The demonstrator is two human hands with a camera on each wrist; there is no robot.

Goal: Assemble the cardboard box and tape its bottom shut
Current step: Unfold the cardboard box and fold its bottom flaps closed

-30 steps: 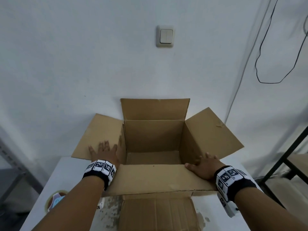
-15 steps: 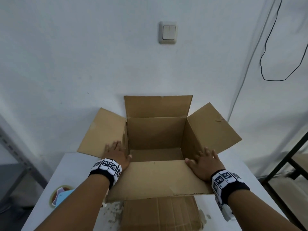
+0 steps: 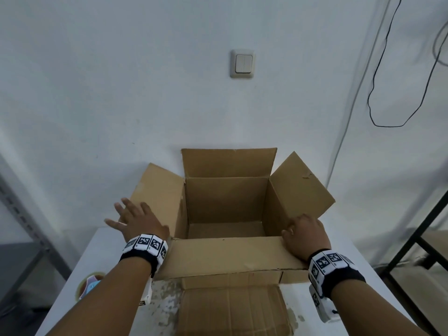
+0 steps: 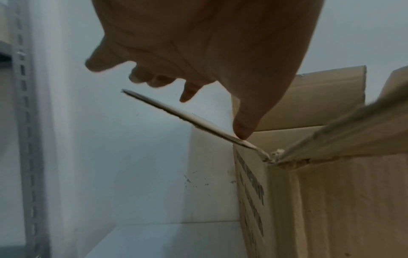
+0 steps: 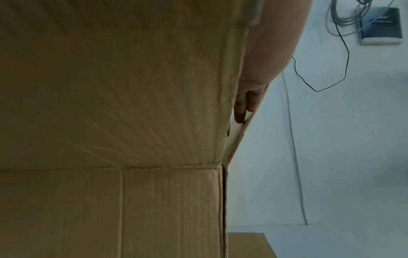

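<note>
My left hand (image 3: 139, 220) hovers over the left flap (image 3: 160, 190), fingers spread and straight, holding nothing; from the left wrist view only my thumb tip (image 4: 243, 132) touches the flap's near edge. The cardboard box (image 3: 228, 202) stands upright in the middle of the white table (image 3: 101, 258), its open mouth facing up and its longer side running left to right in front of me. All four top flaps are folded outward: the far one stands against the wall, the near one (image 3: 225, 257) lies flat toward me. I see only bare cardboard floor inside. My right hand (image 3: 306, 236) rests on the near right corner, palm on the near flap, fingers curled down against the right flap (image 3: 300, 183). Another piece of cardboard (image 3: 232, 311) lies flat on the table in front of the box
</note>
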